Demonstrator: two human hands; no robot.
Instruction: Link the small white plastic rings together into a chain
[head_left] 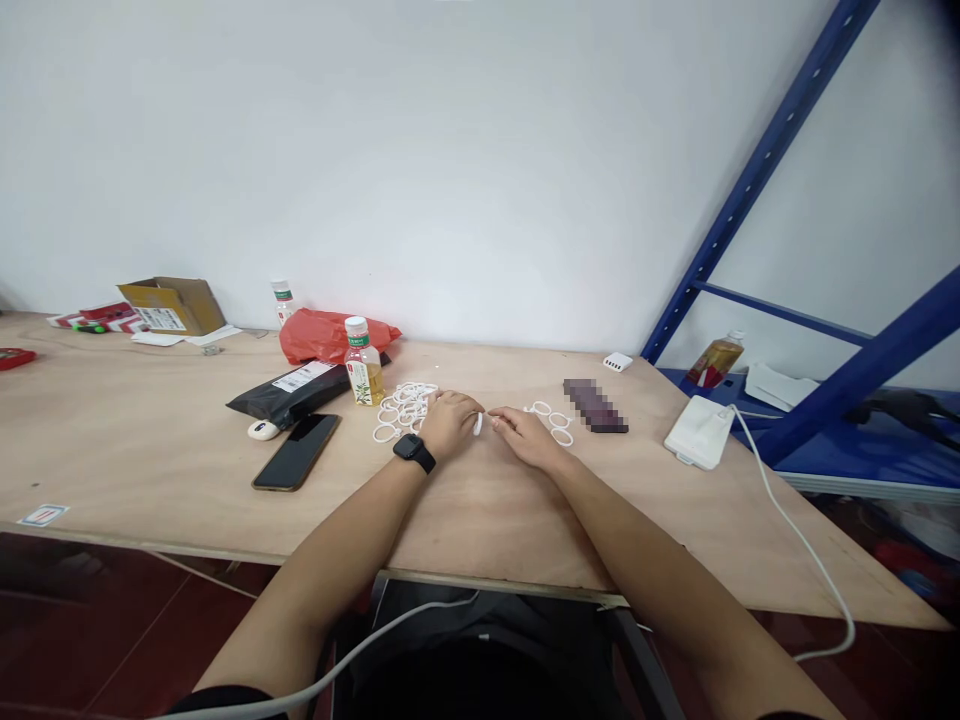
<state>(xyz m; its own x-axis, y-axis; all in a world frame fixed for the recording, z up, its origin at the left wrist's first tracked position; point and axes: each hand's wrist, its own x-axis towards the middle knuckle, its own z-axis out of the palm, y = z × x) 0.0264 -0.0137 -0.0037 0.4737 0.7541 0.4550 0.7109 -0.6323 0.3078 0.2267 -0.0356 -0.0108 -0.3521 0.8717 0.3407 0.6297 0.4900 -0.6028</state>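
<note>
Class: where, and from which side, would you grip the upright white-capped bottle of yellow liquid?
Probably round the straight body of the white-capped bottle of yellow liquid, from the near side: it stands upright, a red plastic bag behind, a black flat package at its left.

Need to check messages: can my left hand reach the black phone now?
Probably yes: the phone lies left of the left hand, bare table between them, though its fingers hold a white ring.

My 2 forearms stretch forward and converge; my left hand (450, 425) curls loosely, my right hand (529, 437) lies palm down, fingertips meeting the left's.
</note>
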